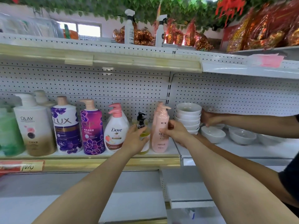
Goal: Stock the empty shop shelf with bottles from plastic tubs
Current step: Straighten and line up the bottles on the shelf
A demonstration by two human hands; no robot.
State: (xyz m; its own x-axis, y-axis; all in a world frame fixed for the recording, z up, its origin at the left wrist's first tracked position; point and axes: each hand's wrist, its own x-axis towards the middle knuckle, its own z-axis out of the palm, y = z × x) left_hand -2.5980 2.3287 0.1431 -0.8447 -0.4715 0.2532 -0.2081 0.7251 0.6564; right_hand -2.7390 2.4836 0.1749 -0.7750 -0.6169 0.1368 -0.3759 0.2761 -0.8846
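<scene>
A white wall (113, 88) with holes fills the middle. A bright window (89, 30) sits upper left, under green leaves (97, 7).

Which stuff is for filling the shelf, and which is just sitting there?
For the job: pink bottle in right hand, yellow bottle in left hand, Dove bottle, Lux bottles, shelf.
Just there: white bowls, spray bottles, red decorations.

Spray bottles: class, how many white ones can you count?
2. Both stand on the top shelf: the left spray bottle and the right spray bottle, with gold decorations between them. Others may be hidden behind goods.
</scene>
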